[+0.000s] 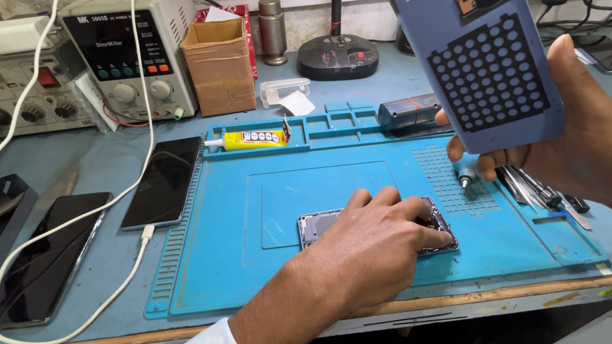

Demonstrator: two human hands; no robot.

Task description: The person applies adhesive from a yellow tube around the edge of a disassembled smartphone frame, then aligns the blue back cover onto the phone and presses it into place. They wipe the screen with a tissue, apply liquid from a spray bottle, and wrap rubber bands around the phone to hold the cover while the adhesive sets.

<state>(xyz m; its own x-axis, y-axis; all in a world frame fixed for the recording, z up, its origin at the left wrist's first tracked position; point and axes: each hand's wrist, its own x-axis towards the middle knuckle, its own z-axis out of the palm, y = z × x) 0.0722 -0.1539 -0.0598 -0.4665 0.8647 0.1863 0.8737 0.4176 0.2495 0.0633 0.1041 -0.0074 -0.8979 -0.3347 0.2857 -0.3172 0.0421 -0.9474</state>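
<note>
Right hand (590,137) holding back cover (481,49), left hand (376,237) perhaps pressing phone (320,226)

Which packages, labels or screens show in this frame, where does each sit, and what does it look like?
Glue tube: yellow, black label, lying in the blue mat's top tray.
Cardboard box: brown, open, behind the mat.
Power supply: white, dark display, coloured buttons, back left.
Two phones: dark screens, flat, left of the mat.
Back cover: blue, small white sticker, black dotted pad, held in the right hand.
</note>
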